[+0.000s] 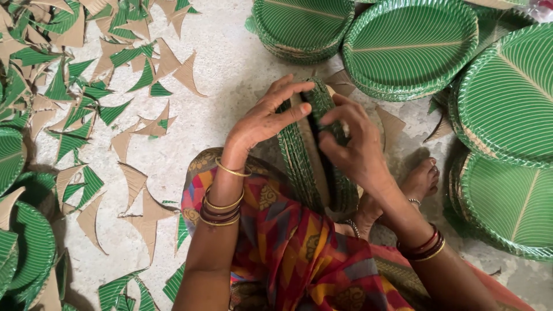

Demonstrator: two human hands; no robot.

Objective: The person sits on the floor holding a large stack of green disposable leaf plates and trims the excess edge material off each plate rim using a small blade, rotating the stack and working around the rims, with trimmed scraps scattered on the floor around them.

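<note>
Both hands clasp an upright stack of green leaf-print paper plates (311, 155) at centre: left hand (265, 118) on its left face, right hand (351, 144) on its right, above the floor (230, 75).

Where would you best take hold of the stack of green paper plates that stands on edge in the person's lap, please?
Probably at the top rim of the stack of green plates, coming from above with a hand on each flat face. It stands on edge, so the left hand and right hand can press the loose plates together from both sides.
</note>
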